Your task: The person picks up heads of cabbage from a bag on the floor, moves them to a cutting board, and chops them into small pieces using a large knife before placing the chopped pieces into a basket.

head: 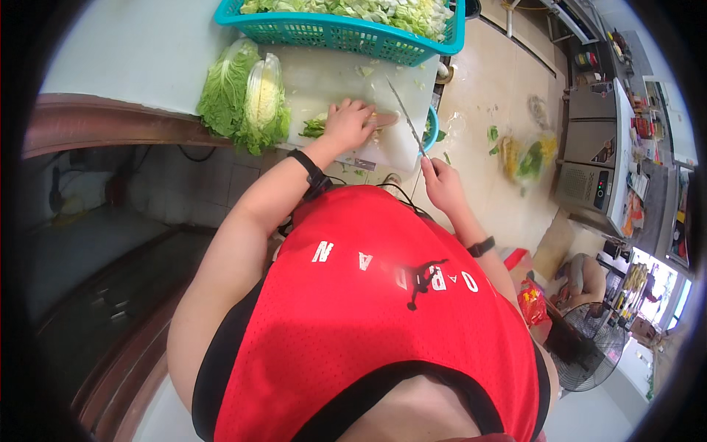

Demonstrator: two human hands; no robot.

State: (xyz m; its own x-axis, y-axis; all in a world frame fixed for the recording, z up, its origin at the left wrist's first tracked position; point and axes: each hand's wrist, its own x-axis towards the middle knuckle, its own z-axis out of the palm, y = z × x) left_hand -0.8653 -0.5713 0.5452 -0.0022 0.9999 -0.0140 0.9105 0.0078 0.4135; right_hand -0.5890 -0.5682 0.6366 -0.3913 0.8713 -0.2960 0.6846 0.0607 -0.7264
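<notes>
My right hand [443, 185] grips the handle of a long kitchen knife [407, 117], its blade angled up and left over the right edge of a white cutting board [309, 77]. My left hand [349, 125] lies palm down on a cabbage piece [314, 127], mostly covered, with green leaf showing by the wrist side. A flat brownish thing [386, 119] shows past the fingers; I cannot tell what it is. Left of the board sit a leafy napa cabbage [229, 88] and a cut napa cabbage half [262, 96], its pale inside facing up.
A teal plastic basket [331, 30] of chopped cabbage stands at the board's far side. Below the board's right edge is a blue container [433, 124]. Leaf scraps and a plastic bag [527, 157] lie on the tiled floor. A fan [591, 345] and a person [585, 279] are at right.
</notes>
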